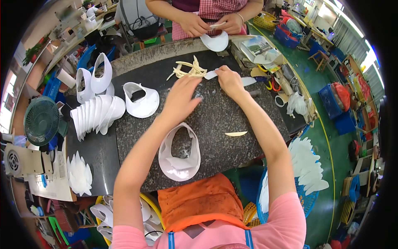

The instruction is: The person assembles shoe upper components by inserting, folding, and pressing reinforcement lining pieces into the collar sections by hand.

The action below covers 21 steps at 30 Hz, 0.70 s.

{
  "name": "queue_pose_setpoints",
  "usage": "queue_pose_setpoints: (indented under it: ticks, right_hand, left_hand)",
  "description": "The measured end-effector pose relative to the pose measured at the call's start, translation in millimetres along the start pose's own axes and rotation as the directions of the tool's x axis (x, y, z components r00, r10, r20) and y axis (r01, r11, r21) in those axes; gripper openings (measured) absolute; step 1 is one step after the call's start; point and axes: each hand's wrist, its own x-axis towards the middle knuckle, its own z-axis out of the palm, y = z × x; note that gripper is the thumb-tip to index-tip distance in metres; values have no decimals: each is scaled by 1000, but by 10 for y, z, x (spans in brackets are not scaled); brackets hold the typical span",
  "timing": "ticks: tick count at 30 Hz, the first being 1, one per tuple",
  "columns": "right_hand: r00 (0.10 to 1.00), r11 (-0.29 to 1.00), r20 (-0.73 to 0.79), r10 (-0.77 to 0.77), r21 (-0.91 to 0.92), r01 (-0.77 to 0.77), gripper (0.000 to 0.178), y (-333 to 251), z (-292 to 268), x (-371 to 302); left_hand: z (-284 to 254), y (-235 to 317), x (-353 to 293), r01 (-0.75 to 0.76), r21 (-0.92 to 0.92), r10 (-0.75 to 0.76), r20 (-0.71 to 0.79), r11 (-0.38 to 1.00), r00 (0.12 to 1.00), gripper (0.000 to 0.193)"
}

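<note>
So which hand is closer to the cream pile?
Left: the left hand is right at the near edge of the cream pile; the right hand is farther off, to its right.

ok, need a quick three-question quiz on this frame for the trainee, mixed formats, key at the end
1. Which is nearest the person's left hand?
a) green desk fan
b) pile of cream strips
c) orange apron

2. True or false: the right hand is inside a white shoe upper.

3. Fill in: a single cream strip lies on the table between the shoe upper nearest the apron and the person's ____ forearm.

Key:
1. b
2. False; its fingertips are at a flat white piece beside the pile.
3. right
</note>
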Motion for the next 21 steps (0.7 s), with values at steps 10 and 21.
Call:
queue_pose_setpoints:
  ticks: [10,21]
  right_hand:
    - [998,993,53,-19,-119,25,28,28,-206,-42]
    - [983,957,140,-119,-248,151,32,-223,-117,-85]
  left_hand:
    - [626,-647,764,-121,539,39,160,834,986,12]
    - [490,-543,609,-172,430,152,81,887,985,8]
